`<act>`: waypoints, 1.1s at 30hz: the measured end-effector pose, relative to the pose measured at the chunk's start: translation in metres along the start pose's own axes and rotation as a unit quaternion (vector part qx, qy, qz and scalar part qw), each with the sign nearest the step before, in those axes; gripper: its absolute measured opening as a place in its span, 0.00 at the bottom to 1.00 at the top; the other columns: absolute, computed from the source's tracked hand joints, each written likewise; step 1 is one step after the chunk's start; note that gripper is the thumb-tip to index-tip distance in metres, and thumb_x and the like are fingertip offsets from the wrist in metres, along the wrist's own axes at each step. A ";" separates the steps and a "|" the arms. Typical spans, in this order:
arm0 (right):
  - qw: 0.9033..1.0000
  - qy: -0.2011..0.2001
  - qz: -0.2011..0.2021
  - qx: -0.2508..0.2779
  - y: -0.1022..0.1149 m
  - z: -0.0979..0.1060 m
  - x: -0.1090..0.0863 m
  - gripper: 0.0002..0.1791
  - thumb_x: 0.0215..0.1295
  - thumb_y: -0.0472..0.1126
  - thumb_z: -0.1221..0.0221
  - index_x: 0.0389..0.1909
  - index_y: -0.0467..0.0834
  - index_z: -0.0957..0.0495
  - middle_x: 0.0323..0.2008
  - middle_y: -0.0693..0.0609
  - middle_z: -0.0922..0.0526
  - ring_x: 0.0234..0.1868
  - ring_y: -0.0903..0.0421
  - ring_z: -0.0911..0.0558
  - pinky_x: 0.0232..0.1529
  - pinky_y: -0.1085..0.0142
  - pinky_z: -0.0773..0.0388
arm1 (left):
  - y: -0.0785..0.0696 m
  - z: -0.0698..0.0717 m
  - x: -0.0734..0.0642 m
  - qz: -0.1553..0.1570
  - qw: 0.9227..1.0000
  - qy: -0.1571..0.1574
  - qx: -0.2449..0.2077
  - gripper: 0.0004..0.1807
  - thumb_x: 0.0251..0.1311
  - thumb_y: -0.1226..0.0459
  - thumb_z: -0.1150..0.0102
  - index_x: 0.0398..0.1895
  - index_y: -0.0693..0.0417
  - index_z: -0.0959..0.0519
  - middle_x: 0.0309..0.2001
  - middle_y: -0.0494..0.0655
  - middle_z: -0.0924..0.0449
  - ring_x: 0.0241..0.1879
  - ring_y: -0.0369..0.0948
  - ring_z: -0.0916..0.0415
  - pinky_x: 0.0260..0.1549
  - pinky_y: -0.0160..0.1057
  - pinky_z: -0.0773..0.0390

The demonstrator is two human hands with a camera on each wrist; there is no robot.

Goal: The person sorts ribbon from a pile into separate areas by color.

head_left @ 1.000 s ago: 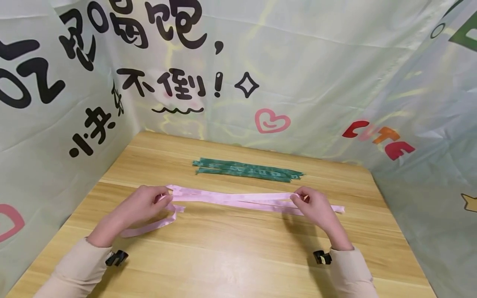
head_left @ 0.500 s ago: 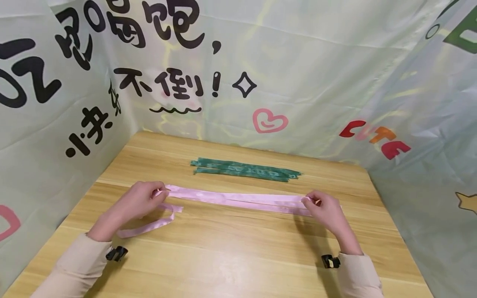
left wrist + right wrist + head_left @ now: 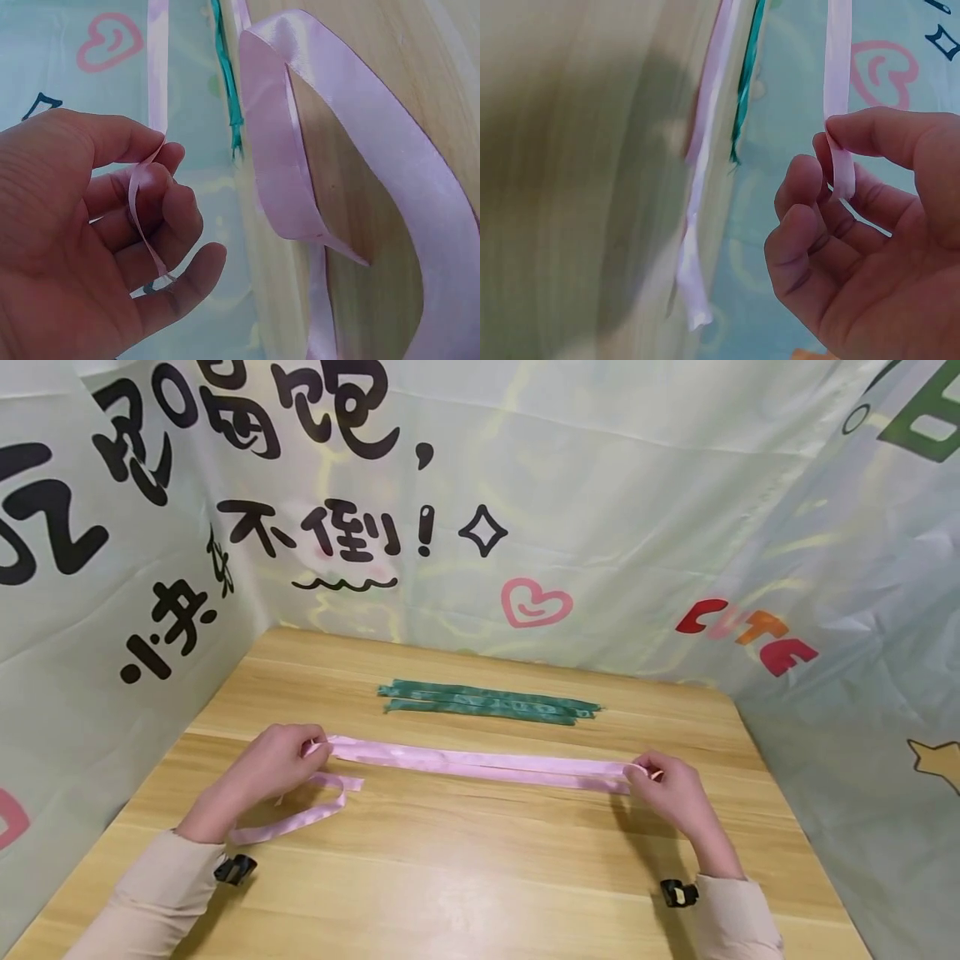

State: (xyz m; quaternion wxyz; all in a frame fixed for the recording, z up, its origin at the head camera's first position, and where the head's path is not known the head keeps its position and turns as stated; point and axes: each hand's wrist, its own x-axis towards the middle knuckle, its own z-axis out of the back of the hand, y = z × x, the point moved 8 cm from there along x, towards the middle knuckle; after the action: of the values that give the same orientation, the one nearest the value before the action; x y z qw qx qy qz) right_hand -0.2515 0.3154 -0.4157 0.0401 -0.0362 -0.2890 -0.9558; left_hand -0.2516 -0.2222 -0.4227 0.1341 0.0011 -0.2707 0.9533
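Note:
A pink satin ribbon (image 3: 540, 763) is stretched nearly straight between my two hands, above the table. My left hand (image 3: 277, 768) pinches one end between thumb and index finger, and a short tail (image 3: 142, 225) hangs down across the other fingers. At the other end, my right hand (image 3: 870, 210) pinches the ribbon near its tip, the remaining fingers loosely curled. More pink ribbon (image 3: 705, 135) lies flat on the table beneath the stretched piece. Beside my left hand, a loose pink ribbon (image 3: 405, 150) curves in a loop on the wood.
Several dark green ribbon strips (image 3: 480, 702) lie side by side farther back on the wooden table (image 3: 465, 877). Pale printed cloth walls (image 3: 600, 485) enclose the table at the back and both sides.
My right hand has moved right, away from the left one, so the span of ribbon between them is longer. My left hand has shifted slightly left in the view.

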 end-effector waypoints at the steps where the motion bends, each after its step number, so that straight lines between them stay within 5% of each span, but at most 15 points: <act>1: 1.000 0.002 -0.002 -0.002 -0.002 0.000 0.000 0.11 0.73 0.44 0.39 0.39 0.40 0.16 0.32 0.48 0.17 0.32 0.56 0.24 0.31 0.65 0.28 | 0.001 -0.001 0.000 0.000 1.000 0.001 0.000 0.08 0.73 0.62 0.42 0.36 0.53 0.17 0.19 0.39 0.31 0.20 0.37 0.36 0.21 0.35 0.35; 10: 0.999 0.029 -0.030 -0.007 -0.019 -0.006 -0.004 0.12 0.73 0.43 0.39 0.40 0.37 0.17 0.30 0.48 0.18 0.31 0.54 0.25 0.31 0.64 0.28 | 0.006 -0.014 0.003 0.005 1.000 0.020 -0.005 0.08 0.73 0.62 0.42 0.38 0.53 0.16 0.19 0.40 0.31 0.18 0.36 0.36 0.17 0.34 0.36; 23: 0.998 0.046 -0.045 -0.009 -0.031 -0.006 -0.005 0.12 0.74 0.43 0.40 0.40 0.36 0.18 0.29 0.49 0.19 0.29 0.57 0.26 0.29 0.65 0.29 | 0.002 -0.033 0.001 -0.018 0.997 0.069 -0.021 0.11 0.73 0.64 0.44 0.29 0.49 0.22 0.21 0.39 0.31 0.22 0.35 0.36 0.24 0.34 0.35; 33: 0.997 0.059 -0.059 -0.009 -0.037 -0.011 -0.008 0.12 0.74 0.44 0.38 0.40 0.37 0.17 0.25 0.51 0.20 0.25 0.57 0.24 0.29 0.65 0.29 | 0.003 -0.039 -0.001 -0.012 0.996 0.092 -0.017 0.08 0.72 0.63 0.42 0.31 0.47 0.20 0.23 0.37 0.27 0.24 0.36 0.34 0.26 0.35 0.33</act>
State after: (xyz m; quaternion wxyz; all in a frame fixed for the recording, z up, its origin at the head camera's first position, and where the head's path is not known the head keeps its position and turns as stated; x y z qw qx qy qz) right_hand -0.2476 0.3405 -0.4459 0.0006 0.0367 -0.2789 -0.9596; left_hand -0.2487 -0.2044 -0.4575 0.1697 -0.0859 -0.2735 0.9429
